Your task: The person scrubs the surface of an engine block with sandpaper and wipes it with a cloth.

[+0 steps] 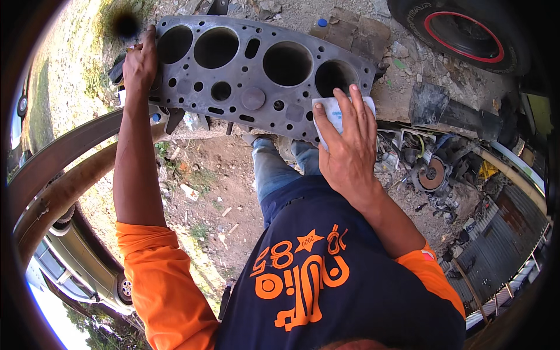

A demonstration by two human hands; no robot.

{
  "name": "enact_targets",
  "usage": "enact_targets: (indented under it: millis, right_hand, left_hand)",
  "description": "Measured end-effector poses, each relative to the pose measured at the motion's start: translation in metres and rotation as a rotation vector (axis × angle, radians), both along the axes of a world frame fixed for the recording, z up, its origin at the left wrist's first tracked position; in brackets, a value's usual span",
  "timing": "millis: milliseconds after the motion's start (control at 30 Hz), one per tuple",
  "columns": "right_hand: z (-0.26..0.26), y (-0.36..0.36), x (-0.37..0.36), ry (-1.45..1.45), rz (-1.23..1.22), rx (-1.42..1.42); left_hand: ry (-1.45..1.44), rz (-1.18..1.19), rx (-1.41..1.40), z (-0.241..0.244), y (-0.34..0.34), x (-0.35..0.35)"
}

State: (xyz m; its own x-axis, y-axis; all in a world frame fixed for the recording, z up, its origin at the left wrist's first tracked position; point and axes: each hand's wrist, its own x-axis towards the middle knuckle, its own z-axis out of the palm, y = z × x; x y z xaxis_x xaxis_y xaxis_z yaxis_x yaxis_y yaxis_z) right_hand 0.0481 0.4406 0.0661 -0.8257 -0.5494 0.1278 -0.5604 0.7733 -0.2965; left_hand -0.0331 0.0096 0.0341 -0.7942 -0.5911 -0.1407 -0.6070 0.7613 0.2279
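A grey four-cylinder engine block [258,83] lies before me with its flat deck facing up, its large bores in a row along the far side. My left hand [141,65] grips the block's left end, fingers curled over the edge. At the near right corner my right hand [352,146] presses a white sheet [330,107] with blue print, probably abrasive paper, against the deck. The sheet's underside is hidden, and the fingertips reach the rim of the rightmost bore.
A tyre with a red-ringed rim [463,37] lies at the far right. Greasy metal parts, including a round disc [432,173], cover the ground to my right. A bottle with a blue cap [322,22] stands behind the block. A curved beam [65,140] runs along the left.
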Motion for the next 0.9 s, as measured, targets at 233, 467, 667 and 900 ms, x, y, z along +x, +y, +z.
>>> enact_targets:
  millis: [233, 467, 667, 900]
  right_hand:
    - [0.001, -0.004, 0.001, -0.06, 0.006, -0.031]
    - [0.002, -0.015, -0.012, 0.008, 0.003, -0.037]
    - [0.006, -0.016, -0.016, -0.011, 0.007, -0.042]
    - [0.007, 0.005, 0.006, -0.032, -0.016, 0.0]
  left_hand:
    - [0.114, 0.126, 0.094, -0.023, -0.021, 0.0]
    - [0.102, 0.129, 0.096, -0.019, -0.02, -0.001]
    - [0.036, 0.134, 0.12, -0.02, -0.023, -0.005]
    - [0.062, 0.126, 0.126, -0.013, -0.011, -0.006]
